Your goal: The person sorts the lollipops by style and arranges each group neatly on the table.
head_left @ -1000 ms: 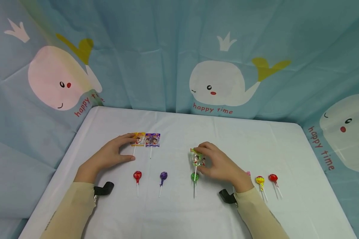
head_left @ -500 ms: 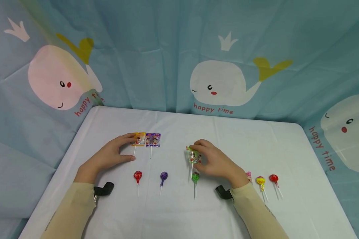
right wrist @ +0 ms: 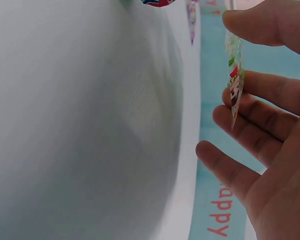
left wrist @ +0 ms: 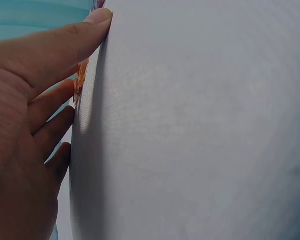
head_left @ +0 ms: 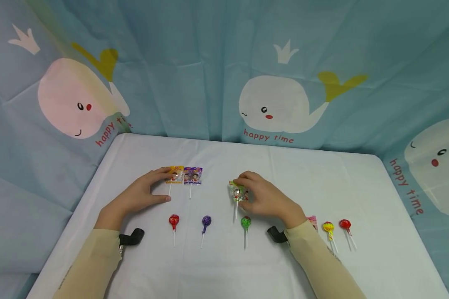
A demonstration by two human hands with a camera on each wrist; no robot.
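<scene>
My right hand [head_left: 265, 198] pinches a flat lollipop in a clear, green-trimmed wrapper [head_left: 236, 192], stick hanging down. In the right wrist view that lollipop [right wrist: 235, 82] is edge-on between thumb and fingers, off the white table. My left hand [head_left: 138, 194] rests on the table at the left, its fingertips on the orange-wrapped flat lollipop [head_left: 177, 175] and its thumb apart from the fingers. Right beside that one lies a purple-wrapped flat lollipop [head_left: 193, 176]. Nearer me, a red ball lollipop [head_left: 173, 220], a purple one [head_left: 206, 221] and a green one [head_left: 245, 222] lie in a row.
At the right lie a yellow ball lollipop [head_left: 328, 227] and a red one [head_left: 345, 224]. A pink wrapper [head_left: 312, 221] is partly hidden by my right forearm. A blue whale-print curtain [head_left: 194, 83] stands behind the white table [head_left: 209, 274].
My right hand has moved left and slightly away from me with the green-wrapped lollipop, uncovering the green ball lollipop. My left hand has stayed in place.
</scene>
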